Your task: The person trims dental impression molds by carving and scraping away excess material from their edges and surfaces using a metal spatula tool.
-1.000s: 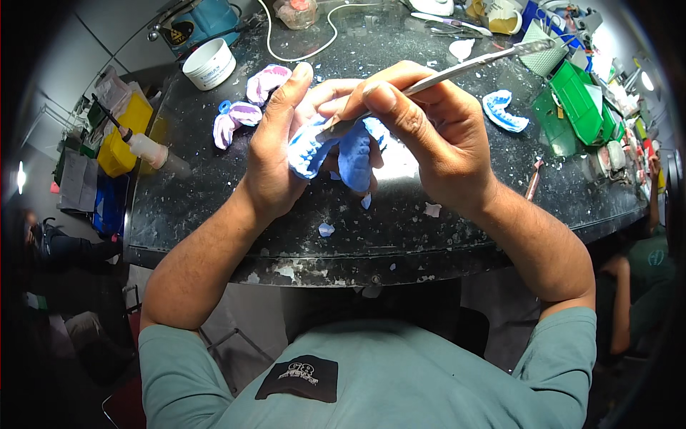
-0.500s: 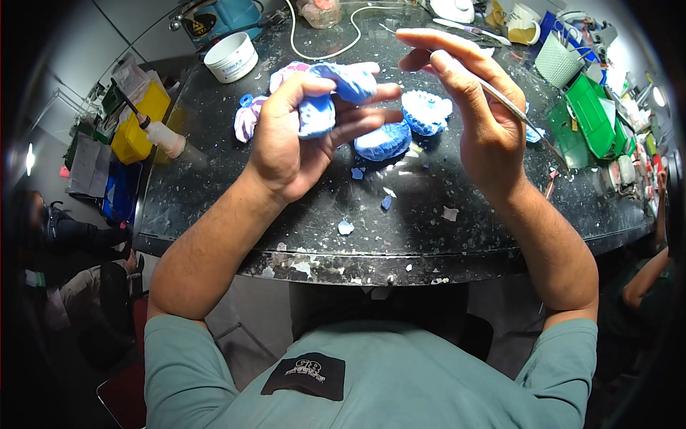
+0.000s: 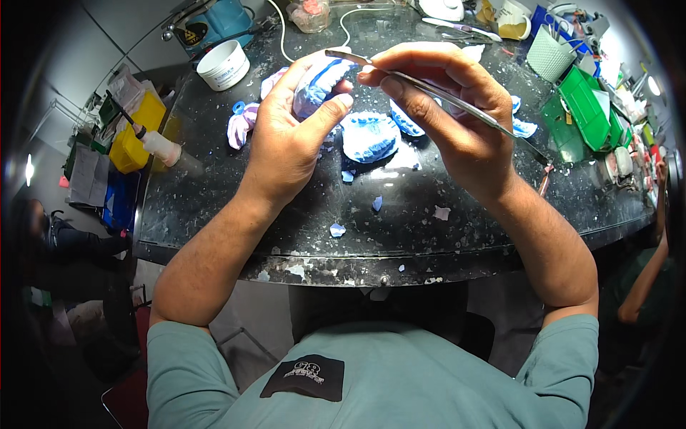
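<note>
My left hand (image 3: 282,136) is closed around a blue-and-white plaster dental model (image 3: 312,91), thumb along its near side. In my right hand (image 3: 468,132) is a slim metal carving tool (image 3: 457,102), gripped like a pen. Its flat tip lies over the model's upper edge; whether it touches cannot be told. Below and between my hands, a second blue dental model (image 3: 370,137) rests on the table. A third blue model (image 3: 406,120) is partly hidden behind my right fingers. Left of my left hand sits a pink-and-purple piece (image 3: 243,123) with a blue knob.
Plaster chips (image 3: 337,230) lie on the black, stained table (image 3: 300,247). A white tub (image 3: 223,66) and blue machine (image 3: 220,25) stand back left, beside a cable. A green bin (image 3: 587,104), pale basket (image 3: 550,56) and mug (image 3: 514,20) are at right. Other people sit at both sides.
My left fingers have closed from a spread hold, and the model is turned. My right hand has moved left and down, bringing the tool's tip over the model. The view has shifted slightly.
</note>
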Demonstrator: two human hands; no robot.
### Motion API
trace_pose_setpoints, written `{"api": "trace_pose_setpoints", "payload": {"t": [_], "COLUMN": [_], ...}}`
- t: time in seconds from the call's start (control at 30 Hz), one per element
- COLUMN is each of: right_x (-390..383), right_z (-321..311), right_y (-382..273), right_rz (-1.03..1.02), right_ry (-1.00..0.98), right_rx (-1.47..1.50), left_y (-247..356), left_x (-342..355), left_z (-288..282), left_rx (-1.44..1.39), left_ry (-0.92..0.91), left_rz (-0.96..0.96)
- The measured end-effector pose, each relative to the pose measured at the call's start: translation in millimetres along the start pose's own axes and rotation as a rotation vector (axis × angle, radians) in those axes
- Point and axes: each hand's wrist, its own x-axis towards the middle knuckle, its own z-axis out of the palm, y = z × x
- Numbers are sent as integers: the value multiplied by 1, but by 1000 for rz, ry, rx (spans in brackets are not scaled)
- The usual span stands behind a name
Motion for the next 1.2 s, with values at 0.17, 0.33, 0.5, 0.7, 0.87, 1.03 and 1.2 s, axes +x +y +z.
{"api": "trace_pose_setpoints", "payload": {"t": [0.17, 0.33, 0.5, 0.7, 0.87, 1.03, 1.2], "right_x": [0, 0, 0, -2, -4, -5, -4], "right_z": [2, -1, -2, 2, -1, 0, 3], "right_y": [-2, 3, 10, 6, 5, 5, 5], "right_rz": [-36, -59, -27, 39, -11, -20, -21], "right_ry": [-6, 19, 109, 200, 94, 111, 118], "right_rx": [16, -62, 94, 120, 64, 72, 120], "left_y": [2, 2, 5, 6, 7, 9, 10], "left_x": [0, -1, -3, -5, -4, -3, -5], "left_z": [0, -1, 2, 1, -1, 1, -1], "left_rx": [-11, -49, -107, -91, -60, -140, -366], "left_ry": [-26, -27, -54, -91, -152, -198, -200], "left_rz": [37, 30, 23, 24, 36, -11, -150]}}
